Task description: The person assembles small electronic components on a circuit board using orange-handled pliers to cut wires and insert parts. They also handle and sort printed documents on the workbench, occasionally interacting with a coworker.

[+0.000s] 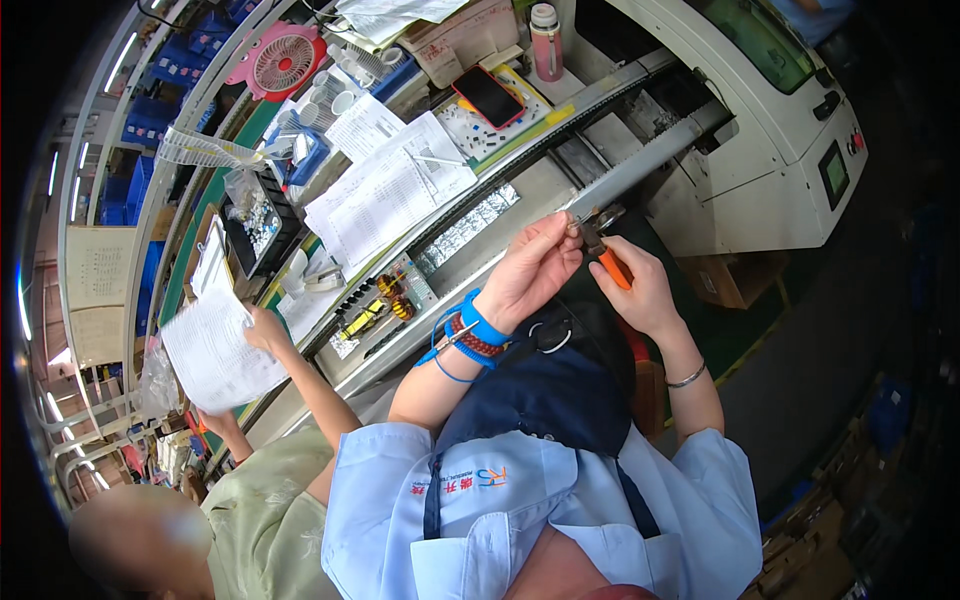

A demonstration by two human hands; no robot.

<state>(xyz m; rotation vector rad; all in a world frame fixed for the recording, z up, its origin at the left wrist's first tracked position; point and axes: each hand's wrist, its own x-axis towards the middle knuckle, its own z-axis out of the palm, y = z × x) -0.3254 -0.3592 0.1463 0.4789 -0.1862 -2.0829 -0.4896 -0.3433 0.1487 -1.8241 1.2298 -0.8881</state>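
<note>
My right hand (643, 288) is closed round a pair of pliers with orange handles (615, 268), their dark jaws pointing up and left. My left hand (530, 268) pinches something small between thumb and fingertips, right beside the jaws; it is too small to name. Around my left wrist sits a blue wrist strap (480, 325) with a coiled cord. Both hands are raised in front of the conveyor line (470, 262). To the left of my left hand, a circuit board (408, 285) with black, yellow and copper-coloured parts lies on the line.
Paper sheets (385, 195), a phone (489, 97), a pink bottle (546, 45) and a pink fan (284, 62) occupy the bench. A black bin (262, 222) holds small parts. At left, a co-worker holds papers (222, 345). A white machine (765, 150) stands at right.
</note>
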